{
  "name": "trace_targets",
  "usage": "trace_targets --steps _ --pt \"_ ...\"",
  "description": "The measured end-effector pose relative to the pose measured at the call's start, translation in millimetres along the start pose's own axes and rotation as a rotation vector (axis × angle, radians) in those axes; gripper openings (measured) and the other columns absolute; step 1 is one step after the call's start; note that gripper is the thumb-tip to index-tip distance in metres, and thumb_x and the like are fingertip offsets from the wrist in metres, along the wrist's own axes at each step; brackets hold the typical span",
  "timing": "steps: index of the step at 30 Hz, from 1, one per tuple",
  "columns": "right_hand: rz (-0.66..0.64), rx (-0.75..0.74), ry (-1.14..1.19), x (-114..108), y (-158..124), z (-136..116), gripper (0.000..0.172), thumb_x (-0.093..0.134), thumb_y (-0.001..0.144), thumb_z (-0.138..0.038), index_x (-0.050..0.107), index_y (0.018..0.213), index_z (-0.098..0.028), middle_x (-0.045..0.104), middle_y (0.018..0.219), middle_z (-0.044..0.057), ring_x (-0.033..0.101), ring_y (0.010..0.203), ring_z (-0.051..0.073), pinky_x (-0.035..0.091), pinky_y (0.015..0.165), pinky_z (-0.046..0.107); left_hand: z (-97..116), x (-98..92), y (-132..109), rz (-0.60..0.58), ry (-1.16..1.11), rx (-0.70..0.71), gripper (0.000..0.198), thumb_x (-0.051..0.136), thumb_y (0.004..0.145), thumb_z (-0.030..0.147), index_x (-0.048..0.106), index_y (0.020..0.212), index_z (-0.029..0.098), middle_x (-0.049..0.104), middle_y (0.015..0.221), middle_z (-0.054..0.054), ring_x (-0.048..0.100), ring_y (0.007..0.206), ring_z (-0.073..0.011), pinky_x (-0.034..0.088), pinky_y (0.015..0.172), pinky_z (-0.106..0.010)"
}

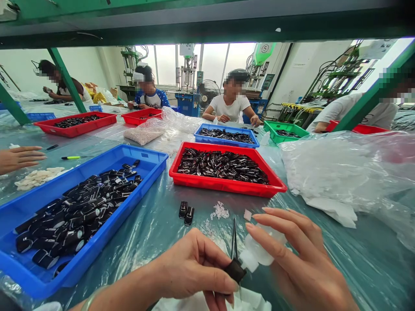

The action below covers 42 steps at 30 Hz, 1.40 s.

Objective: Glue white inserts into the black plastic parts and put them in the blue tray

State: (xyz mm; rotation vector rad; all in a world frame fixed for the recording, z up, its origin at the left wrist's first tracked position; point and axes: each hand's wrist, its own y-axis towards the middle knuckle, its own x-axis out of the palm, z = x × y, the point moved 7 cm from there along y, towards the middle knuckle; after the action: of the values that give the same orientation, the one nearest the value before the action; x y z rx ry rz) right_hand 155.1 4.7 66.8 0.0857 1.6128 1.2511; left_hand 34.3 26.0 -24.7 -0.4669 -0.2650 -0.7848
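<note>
My left hand pinches a small black plastic casing between thumb and fingers. Dark pointed tweezers stick up, tips away from me, just behind the casing; their lower end is hidden by it and the hand. A translucent white squeeze bottle tilts in my right hand, its white cap close against the casing. The right fingers are long and partly stretched over the bottle; the thumb is hidden. A thin needle-like line shows below the casing. Two black casings lie beyond my left hand.
White bits and a pale square pad lie on the plastic-covered table. A blue tray and a red tray hold black parts. Plastic bags bulge at right. A co-worker's hand reaches in left; several people sit beyond.
</note>
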Motion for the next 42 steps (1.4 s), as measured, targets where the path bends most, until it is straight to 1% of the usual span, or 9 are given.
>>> trace_targets --steps 7,12,19,23,31,36,38,42 --pt "-0.04 -0.038 -0.014 1 2 -1 0.039 0.038 0.078 0.005 0.06 0.097 -0.021 0.061 0.097 0.007 0.054 0.1 0.023 0.043 0.082 0.042 -1 -1.0 -1 0.001 -0.002 -0.003 0.01 0.067 0.067 0.019 0.069 0.064 0.01 0.062 0.055 -0.002 0.058 0.046 -0.0072 0.047 0.048 -0.015" --pt "-0.055 -0.054 -0.01 1 3 -2 0.037 0.039 0.079 0.004 0.061 0.097 -0.021 0.061 0.098 0.008 0.053 0.101 0.024 0.043 0.083 0.042 -1 -0.3 0 0.006 0.003 -0.014 0.011 0.067 0.066 0.021 0.07 0.064 0.01 0.061 0.054 -0.001 0.057 0.045 -0.007 0.047 0.047 -0.015" --pt "-0.088 -0.053 -0.013 3 -5 2 0.038 0.041 0.081 0.0 0.061 0.101 -0.025 0.061 0.101 0.006 0.052 0.106 0.024 0.04 0.09 0.045 -4 -1.5 0 0.001 0.007 -0.016 0.015 0.07 0.063 0.024 0.07 0.064 0.009 0.061 0.054 -0.002 0.057 0.045 -0.0076 0.047 0.047 -0.015" --pt "-0.111 -0.047 -0.006 5 -8 3 0.037 0.042 0.082 0.0 0.06 0.104 -0.025 0.06 0.104 0.007 0.05 0.109 0.025 0.036 0.093 0.047 -4 -0.6 1 -0.01 -0.004 -0.006 0.015 0.07 0.063 0.023 0.07 0.065 0.008 0.061 0.054 -0.002 0.057 0.045 -0.0072 0.047 0.047 -0.015" --pt "-0.062 0.002 0.044 3 -9 1 0.031 0.04 0.087 -0.007 0.061 0.102 -0.023 0.06 0.104 0.008 0.049 0.108 0.026 0.032 0.094 0.051 -5 -1.0 2 -0.017 0.001 -0.01 0.013 0.068 0.064 0.021 0.069 0.065 0.008 0.062 0.056 -0.002 0.058 0.046 -0.0072 0.048 0.047 -0.014" --pt "-0.084 -0.078 0.005 6 -12 2 0.032 0.043 0.085 -0.006 0.061 0.105 -0.023 0.06 0.106 0.008 0.048 0.109 0.026 0.031 0.095 0.05 -6 -1.2 2 -0.014 0.012 -0.017 0.013 0.068 0.064 0.021 0.068 0.064 0.008 0.061 0.055 -0.002 0.058 0.046 -0.0075 0.048 0.046 -0.014" --pt "-0.075 -0.089 -0.011 5 -12 2 0.031 0.045 0.085 -0.007 0.062 0.104 -0.024 0.061 0.105 0.008 0.049 0.108 0.025 0.031 0.095 0.048 -6 -0.2 2 -0.013 0.012 -0.024 0.013 0.067 0.064 0.021 0.067 0.063 0.008 0.061 0.055 -0.002 0.058 0.046 -0.0074 0.047 0.046 -0.014" --pt "-0.035 -0.027 0.007 4 -9 3 0.029 0.043 0.087 -0.008 0.063 0.098 -0.024 0.063 0.099 0.006 0.052 0.104 0.023 0.033 0.094 0.046 -6 1.6 1 -0.012 0.026 -0.03 0.013 0.066 0.064 0.021 0.066 0.061 0.008 0.06 0.054 -0.002 0.057 0.044 -0.0074 0.047 0.045 -0.014"
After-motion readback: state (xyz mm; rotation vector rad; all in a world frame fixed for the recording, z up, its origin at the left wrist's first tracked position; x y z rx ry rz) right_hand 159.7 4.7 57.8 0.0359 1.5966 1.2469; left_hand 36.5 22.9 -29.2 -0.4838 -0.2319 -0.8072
